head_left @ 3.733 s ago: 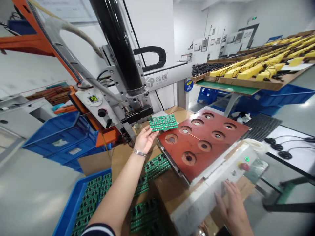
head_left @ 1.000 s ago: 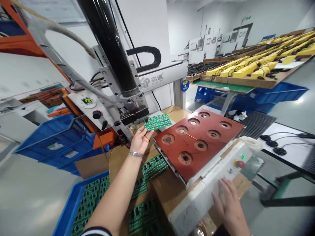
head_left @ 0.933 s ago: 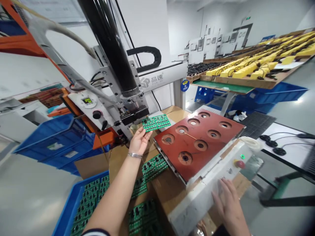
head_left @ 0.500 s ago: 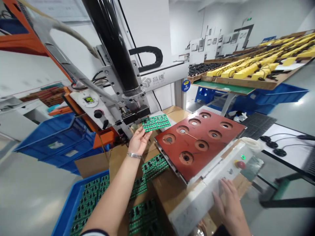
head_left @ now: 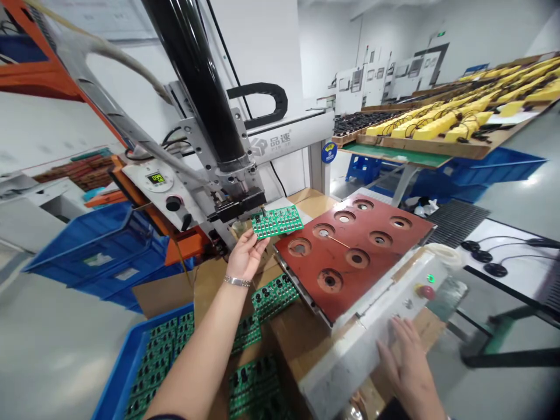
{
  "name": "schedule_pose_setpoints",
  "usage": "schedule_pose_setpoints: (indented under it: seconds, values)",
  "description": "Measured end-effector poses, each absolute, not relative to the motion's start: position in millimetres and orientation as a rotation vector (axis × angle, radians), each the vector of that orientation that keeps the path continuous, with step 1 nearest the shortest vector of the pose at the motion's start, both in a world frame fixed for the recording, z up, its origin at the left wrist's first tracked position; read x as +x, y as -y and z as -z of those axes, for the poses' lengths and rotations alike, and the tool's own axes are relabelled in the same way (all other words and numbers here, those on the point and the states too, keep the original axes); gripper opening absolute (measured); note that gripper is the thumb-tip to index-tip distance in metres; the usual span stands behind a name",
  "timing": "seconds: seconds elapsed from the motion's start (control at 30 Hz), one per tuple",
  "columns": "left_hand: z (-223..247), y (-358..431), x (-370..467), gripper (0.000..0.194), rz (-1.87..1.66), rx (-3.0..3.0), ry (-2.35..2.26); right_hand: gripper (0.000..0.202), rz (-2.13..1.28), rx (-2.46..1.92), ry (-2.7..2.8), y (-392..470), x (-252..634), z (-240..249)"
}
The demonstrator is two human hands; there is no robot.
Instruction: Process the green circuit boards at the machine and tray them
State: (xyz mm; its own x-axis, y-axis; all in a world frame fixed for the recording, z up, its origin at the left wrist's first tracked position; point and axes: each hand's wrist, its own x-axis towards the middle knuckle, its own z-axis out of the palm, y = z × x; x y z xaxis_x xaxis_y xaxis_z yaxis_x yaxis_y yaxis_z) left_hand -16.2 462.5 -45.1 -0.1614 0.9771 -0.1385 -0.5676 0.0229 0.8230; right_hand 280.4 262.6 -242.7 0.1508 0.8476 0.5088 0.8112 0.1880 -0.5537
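A green circuit board [head_left: 280, 223] is pinched at its lower left corner by my left hand [head_left: 247, 254], just under the black head of the machine [head_left: 240, 201]. My right hand [head_left: 406, 356] rests on the pale control panel [head_left: 371, 344], fingers apart, below a red button [head_left: 426, 292] and a green light; nothing shows in it. Between the hands lies a red-brown plate [head_left: 345, 251] with several round recesses. More green boards [head_left: 275, 298] lie beneath my left forearm and below the plate.
A blue bin [head_left: 118, 361] of boards stands at the lower left, with stacked blue crates [head_left: 100, 251] behind it. Yellow parts [head_left: 441, 123] cover a long table at the upper right. Black round pieces with cables [head_left: 496, 269] lie on a white surface at the right.
The board in my left hand has tilted slightly, its lower edge now a little lower. My right hand stays at the panel.
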Motion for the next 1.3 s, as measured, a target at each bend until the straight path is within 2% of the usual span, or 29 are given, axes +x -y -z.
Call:
schedule_pose_setpoints:
  seconds: [1.3]
  values:
    - [43.5, -470.1, -14.9, 0.006, -1.575, 0.543, -0.904, 0.052, -0.032, -1.607, 1.617, -262.1, 279.4, 242.6]
